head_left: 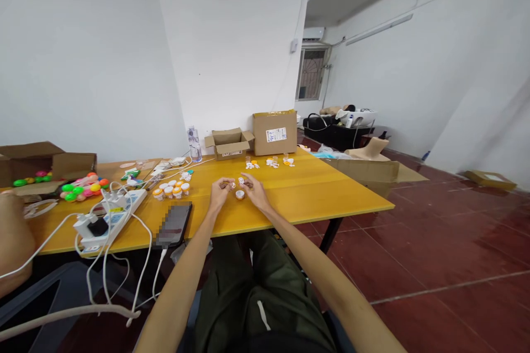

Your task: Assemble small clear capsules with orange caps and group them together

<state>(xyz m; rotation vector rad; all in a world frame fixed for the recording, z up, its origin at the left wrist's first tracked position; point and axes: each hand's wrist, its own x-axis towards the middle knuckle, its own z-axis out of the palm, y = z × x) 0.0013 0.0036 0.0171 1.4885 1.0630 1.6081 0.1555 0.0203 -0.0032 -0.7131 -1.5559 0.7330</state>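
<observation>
Head view shows the person's two hands close together over the yellow-brown tabletop point(331, 193), fingertips nearly meeting. Left hand point(221, 193) has its grip pinched on a tiny whitish piece point(233, 185), too small to make out in detail; right hand point(254, 193) has its grip closed on a white piece with dark marks point(241, 181), held just beside the other. Below the fingertips, between the hands, a small white cup point(240, 194) stands upright on the tabletop. Beyond them, three clusters of small white and orange parts point(252, 165) lie in a row toward the far edge, in front of a closed cardboard carton point(275, 135) and an open cardboard box point(230, 146), with a clear bottle point(194, 145) to the left of both. Well left of the left hand sit a group of white-and-orange jars point(171, 190), a smartphone point(174, 225) near the front edge, a white power strip point(132, 202) with plugs and cables, and colorful plastic balls point(83, 187). Another person's bare limb point(12, 237) shows at the left border.
</observation>
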